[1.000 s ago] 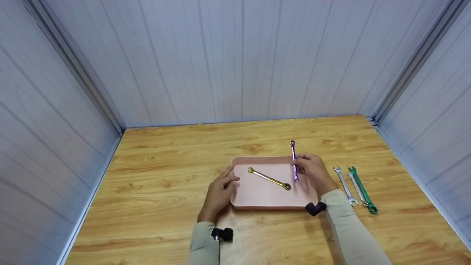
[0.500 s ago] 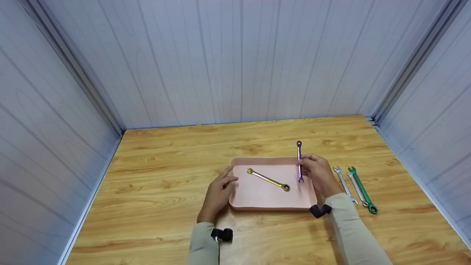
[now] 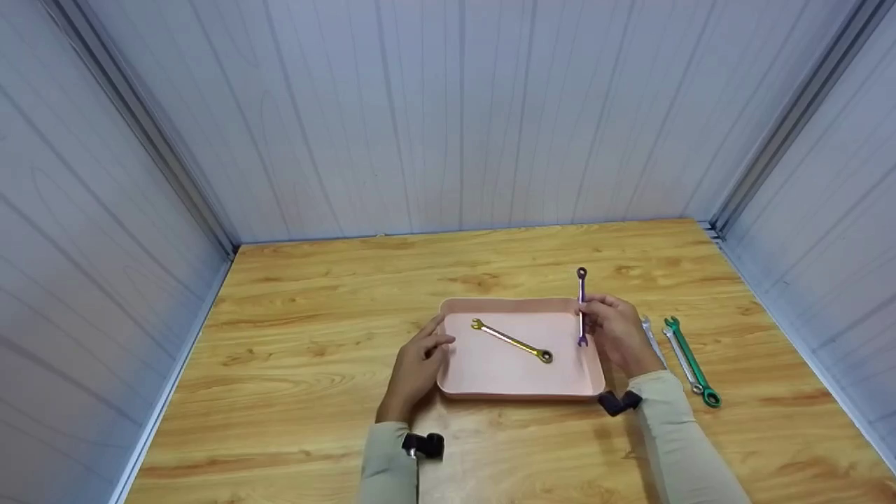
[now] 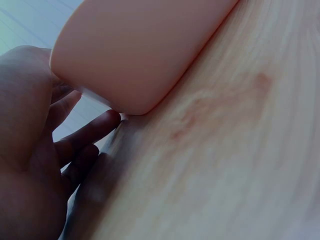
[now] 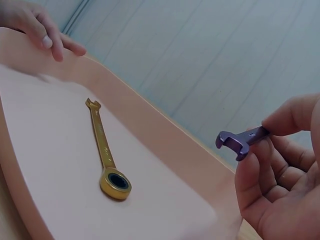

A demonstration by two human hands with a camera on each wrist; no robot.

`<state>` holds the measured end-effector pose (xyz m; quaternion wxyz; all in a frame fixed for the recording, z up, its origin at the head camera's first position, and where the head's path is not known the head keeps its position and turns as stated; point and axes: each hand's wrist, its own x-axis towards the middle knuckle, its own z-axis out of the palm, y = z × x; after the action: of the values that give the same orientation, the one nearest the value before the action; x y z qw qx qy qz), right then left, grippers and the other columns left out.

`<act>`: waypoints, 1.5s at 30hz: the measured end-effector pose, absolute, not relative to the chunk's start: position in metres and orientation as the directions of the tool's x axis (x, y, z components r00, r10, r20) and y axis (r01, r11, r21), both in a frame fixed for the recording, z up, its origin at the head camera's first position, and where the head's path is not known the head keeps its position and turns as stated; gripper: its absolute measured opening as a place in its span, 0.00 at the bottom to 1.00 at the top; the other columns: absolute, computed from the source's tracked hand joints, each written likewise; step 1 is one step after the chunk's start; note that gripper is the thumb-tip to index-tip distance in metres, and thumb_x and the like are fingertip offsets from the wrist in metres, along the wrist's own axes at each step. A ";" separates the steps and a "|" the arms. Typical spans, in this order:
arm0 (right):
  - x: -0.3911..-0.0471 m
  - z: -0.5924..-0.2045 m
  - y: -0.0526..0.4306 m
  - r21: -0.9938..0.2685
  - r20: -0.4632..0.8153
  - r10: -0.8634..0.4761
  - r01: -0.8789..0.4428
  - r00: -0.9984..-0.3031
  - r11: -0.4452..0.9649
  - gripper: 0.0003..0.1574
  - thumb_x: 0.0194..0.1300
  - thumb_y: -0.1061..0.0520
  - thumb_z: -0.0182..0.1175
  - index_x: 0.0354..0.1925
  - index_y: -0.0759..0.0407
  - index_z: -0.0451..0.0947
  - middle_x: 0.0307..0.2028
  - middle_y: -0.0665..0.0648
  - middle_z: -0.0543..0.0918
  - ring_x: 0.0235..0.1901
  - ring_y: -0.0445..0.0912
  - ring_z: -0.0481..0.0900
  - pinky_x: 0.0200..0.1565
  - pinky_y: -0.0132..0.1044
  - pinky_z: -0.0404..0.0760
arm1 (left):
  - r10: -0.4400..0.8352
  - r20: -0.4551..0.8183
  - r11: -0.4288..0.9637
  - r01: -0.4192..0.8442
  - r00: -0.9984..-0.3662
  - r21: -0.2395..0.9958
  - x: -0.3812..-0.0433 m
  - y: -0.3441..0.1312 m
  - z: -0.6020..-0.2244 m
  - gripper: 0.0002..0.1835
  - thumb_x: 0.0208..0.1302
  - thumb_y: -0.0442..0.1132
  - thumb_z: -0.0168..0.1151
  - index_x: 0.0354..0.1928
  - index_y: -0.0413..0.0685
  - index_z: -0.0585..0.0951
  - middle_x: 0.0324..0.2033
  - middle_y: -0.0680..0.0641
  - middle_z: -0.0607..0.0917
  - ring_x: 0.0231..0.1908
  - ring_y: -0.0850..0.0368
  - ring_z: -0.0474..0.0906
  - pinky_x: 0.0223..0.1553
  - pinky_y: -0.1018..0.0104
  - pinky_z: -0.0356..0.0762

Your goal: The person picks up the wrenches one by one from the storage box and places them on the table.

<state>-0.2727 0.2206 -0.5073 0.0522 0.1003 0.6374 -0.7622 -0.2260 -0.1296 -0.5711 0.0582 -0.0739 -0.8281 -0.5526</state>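
Note:
My right hand (image 3: pixel 616 332) pinches a purple combination wrench (image 3: pixel 582 301) by its shank over the right end of the pink tray (image 3: pixel 518 304). Its ring end points away, and in the right wrist view the open end of the purple wrench (image 5: pixel 234 142) faces the camera. A gold ratcheting wrench (image 3: pixel 514 341) lies slantwise on the tray floor, ring end to the right. At the tray's left side, my left hand (image 3: pixel 414 367) holds the rim, its thumb over the edge. Seen from the left wrist, some fingers (image 4: pixel 95 130) sit outside the tray wall, near its base.
To the right of the tray lie a green ratcheting wrench (image 3: pixel 689 360), a silver wrench (image 3: pixel 680 357) alongside it, and another silver wrench (image 3: pixel 652 336) partly hidden by my right arm. Pale panel walls (image 3: pixel 448 126) enclose the wooden table (image 3: pixel 315 315) behind and at both sides.
My right hand has moved rightward with the purple wrench, from above the tray's inside to near its right wall. The left hand, tray and gold wrench have stayed about where they were.

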 end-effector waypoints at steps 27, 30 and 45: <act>-0.259 -0.514 0.241 -0.930 -0.262 0.038 0.242 -0.964 -0.275 0.05 0.70 0.66 0.57 0.41 0.65 0.81 0.31 0.54 0.84 0.29 0.43 0.78 0.34 0.34 0.79 | 0.055 0.204 0.414 0.208 -0.977 0.886 -0.226 -0.129 -0.570 0.11 0.68 0.33 0.59 0.46 0.47 0.88 0.70 0.54 0.71 0.69 0.53 0.66 0.69 0.56 0.62; -0.258 -0.515 0.242 -0.927 -0.260 0.032 0.240 -0.965 -0.289 0.08 0.70 0.67 0.56 0.37 0.60 0.82 0.29 0.53 0.84 0.28 0.43 0.78 0.32 0.34 0.78 | 0.060 0.203 0.410 0.210 -0.977 0.888 -0.226 -0.130 -0.571 0.11 0.69 0.33 0.58 0.46 0.47 0.88 0.70 0.55 0.71 0.68 0.55 0.66 0.68 0.57 0.63; -0.256 -0.521 0.249 -0.904 -0.251 0.038 0.220 -0.967 -0.366 0.11 0.71 0.68 0.54 0.35 0.61 0.82 0.27 0.54 0.84 0.25 0.42 0.78 0.29 0.34 0.76 | 0.071 0.198 0.398 0.209 -0.978 0.893 -0.227 -0.130 -0.573 0.11 0.70 0.33 0.58 0.47 0.47 0.88 0.70 0.55 0.71 0.68 0.56 0.65 0.68 0.58 0.63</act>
<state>-0.2561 0.2491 -0.5212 0.0555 0.1151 0.5603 -0.8184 -0.2270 -0.1303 -0.5728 0.0638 -0.0841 -0.8336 -0.5422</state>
